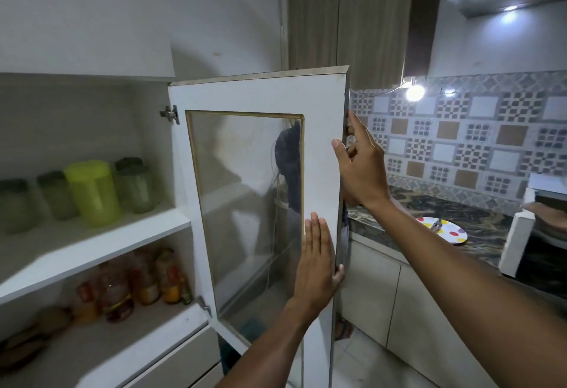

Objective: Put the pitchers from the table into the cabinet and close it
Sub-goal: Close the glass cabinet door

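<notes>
The white cabinet door [257,96] with its glass pane stands swung out towards me. My right hand [359,169] grips the door's free edge high up, thumb on the inner face and fingers behind it. Lower down, my left hand [316,265] lies flat on the inner face by the same edge, thumb hooked round it. On the upper shelf [147,228] inside stand a lime green pitcher [92,191] and several pale green pitchers with dark lids [136,185].
The lower shelf [129,338] holds several bottles and jars [144,280]. To the right runs a dark marble counter [478,228] with a spotted plate [445,229] and a white appliance [521,240]. Low cupboards stand under the counter.
</notes>
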